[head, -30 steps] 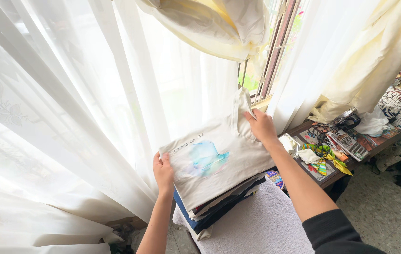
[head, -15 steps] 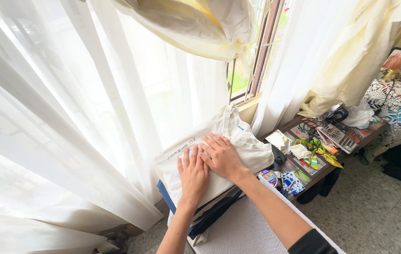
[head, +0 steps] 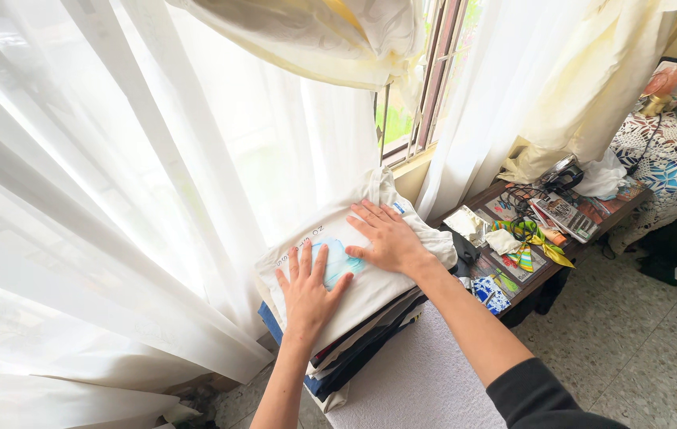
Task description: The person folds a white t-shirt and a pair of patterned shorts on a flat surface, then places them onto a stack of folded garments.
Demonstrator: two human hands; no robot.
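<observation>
Folded shirt [head: 370, 278] atop clothes stack [head: 354, 349], curtain [head: 116, 199] left, cluttered table [head: 541, 274] right.

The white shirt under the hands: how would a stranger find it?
Below the sheer curtain stands a stack of folded clothes. The white shirt lies on top, both hands flat on it. Only it is pale with a blue print; those beneath are dark.

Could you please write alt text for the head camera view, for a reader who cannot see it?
Two bare hands, left hand and right hand, press flat on a folded white shirt with a blue print, which tops a stack of folded clothes beside sheer white curtains. To the right, a cluttered wooden side table stands below a window.
</observation>
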